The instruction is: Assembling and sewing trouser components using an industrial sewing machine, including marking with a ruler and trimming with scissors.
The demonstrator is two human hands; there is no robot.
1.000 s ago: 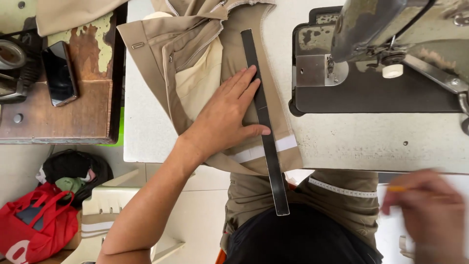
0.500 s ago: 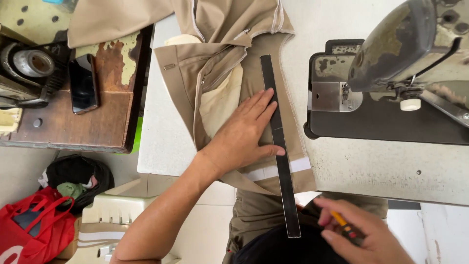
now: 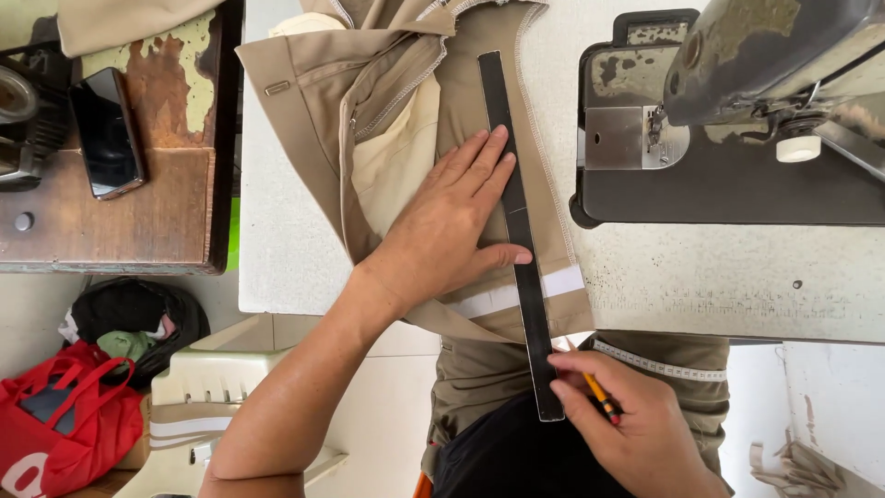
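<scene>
Khaki trousers (image 3: pixel 387 101) lie spread on the white sewing table (image 3: pixel 286 231), one hem with a white strip hanging over the near edge. A long black ruler (image 3: pixel 516 231) rests lengthwise on the cloth. My left hand (image 3: pixel 452 231) presses flat on the fabric, its fingertips and thumb against the ruler. My right hand (image 3: pixel 627 424) is below the table edge at the ruler's near end and grips a yellow pencil (image 3: pixel 599 395), its tip close to the ruler.
A sewing machine (image 3: pixel 737 111) stands at the right of the table. A dark phone (image 3: pixel 106 134) lies on a worn wooden table (image 3: pixel 138 212) at left. Below are a red bag (image 3: pixel 64 424), a black bag and a white plastic stool (image 3: pixel 230 387). A tape measure (image 3: pixel 659 364) lies across my lap.
My right hand has come in from the right with the pencil to the ruler's near end. My left hand stays pressed on the cloth beside the ruler.
</scene>
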